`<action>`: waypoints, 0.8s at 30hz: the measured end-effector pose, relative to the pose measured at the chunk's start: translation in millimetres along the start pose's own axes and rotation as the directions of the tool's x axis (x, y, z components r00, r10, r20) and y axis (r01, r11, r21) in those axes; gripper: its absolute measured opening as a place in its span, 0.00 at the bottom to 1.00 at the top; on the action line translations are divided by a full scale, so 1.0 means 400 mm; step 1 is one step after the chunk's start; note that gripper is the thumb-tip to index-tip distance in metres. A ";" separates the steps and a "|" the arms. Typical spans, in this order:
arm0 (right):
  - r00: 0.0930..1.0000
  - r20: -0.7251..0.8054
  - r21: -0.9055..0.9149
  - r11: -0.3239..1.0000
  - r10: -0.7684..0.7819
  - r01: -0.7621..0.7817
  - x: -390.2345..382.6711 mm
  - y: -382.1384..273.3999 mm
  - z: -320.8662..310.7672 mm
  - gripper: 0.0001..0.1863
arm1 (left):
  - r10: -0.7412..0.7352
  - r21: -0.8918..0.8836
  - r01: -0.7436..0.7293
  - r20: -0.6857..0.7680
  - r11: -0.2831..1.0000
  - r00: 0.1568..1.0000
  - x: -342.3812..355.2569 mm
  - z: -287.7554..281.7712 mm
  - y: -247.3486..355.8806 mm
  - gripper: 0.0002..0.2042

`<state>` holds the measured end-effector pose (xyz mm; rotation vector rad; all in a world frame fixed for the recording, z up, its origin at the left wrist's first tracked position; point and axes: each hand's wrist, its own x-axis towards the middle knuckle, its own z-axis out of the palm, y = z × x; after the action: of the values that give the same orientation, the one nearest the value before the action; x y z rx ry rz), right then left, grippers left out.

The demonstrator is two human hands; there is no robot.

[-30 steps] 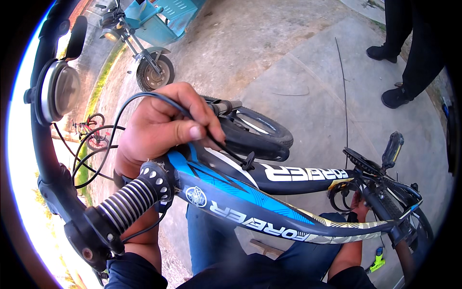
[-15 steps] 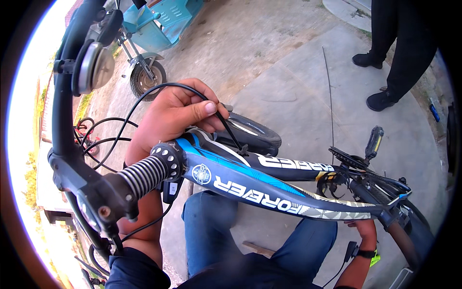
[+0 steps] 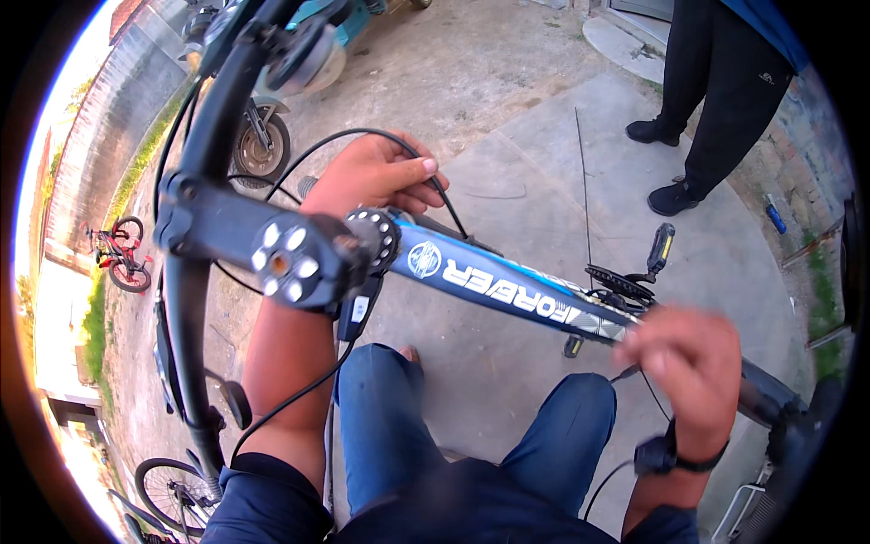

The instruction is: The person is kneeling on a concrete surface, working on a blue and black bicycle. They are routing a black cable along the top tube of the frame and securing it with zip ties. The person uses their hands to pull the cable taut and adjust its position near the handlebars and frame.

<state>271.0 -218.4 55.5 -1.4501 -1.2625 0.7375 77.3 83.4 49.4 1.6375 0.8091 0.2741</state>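
Note:
A bicycle stands across in front of me, and its blue and black top tube (image 3: pixel 507 286) runs from the handlebar stem (image 3: pixel 227 227) at left toward the right. My left hand (image 3: pixel 385 177) reaches past the head of the frame to its far side. Thumb and fingers there pinch a thin black cable (image 3: pixel 456 218), which arches over the hand and drops toward the frame. Over the rear end of the top tube is my right hand (image 3: pixel 689 367), blurred by motion, with its fingers bent. Whether it holds anything is unclear. A dark band with a small device (image 3: pixel 654 455) circles that wrist.
A pedal (image 3: pixel 662 247) juts out beyond the frame. At the far right stands a person in dark trousers (image 3: pixel 711 91). A blue three-wheeler (image 3: pixel 353 23) is parked behind, and a red bike (image 3: pixel 122 257) stands at left. On the concrete lies a long thin rod (image 3: pixel 583 172).
My right hand has risen from under the frame's rear end to above it. The handlebar and stem have swung and tilted in view. My left hand keeps its pinch on the cable.

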 end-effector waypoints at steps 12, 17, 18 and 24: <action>0.751 0.479 -0.516 0.838 0.454 -0.178 0.406 0.077 0.144 0.18 | 0.106 0.011 -0.107 0.049 0.994 0.993 0.009 -0.008 -0.017 0.13; 0.735 0.538 -0.515 0.851 0.413 -0.102 0.425 0.074 0.171 0.19 | 0.114 0.035 -0.116 0.045 0.993 0.992 0.014 -0.016 -0.029 0.12; 0.745 0.541 -0.493 0.865 0.391 -0.095 0.428 0.079 0.175 0.19 | 0.124 0.023 -0.125 0.055 0.992 0.991 0.013 -0.015 -0.029 0.12; 0.716 0.625 -0.427 0.904 0.311 -0.021 0.464 0.090 0.189 0.16 | 0.074 0.003 -0.074 0.057 0.997 0.996 0.013 -0.021 -0.027 0.13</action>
<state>261.5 -16.4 32.1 -1.7019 -1.9493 1.2847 72.4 93.6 40.0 1.6744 0.7077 0.2767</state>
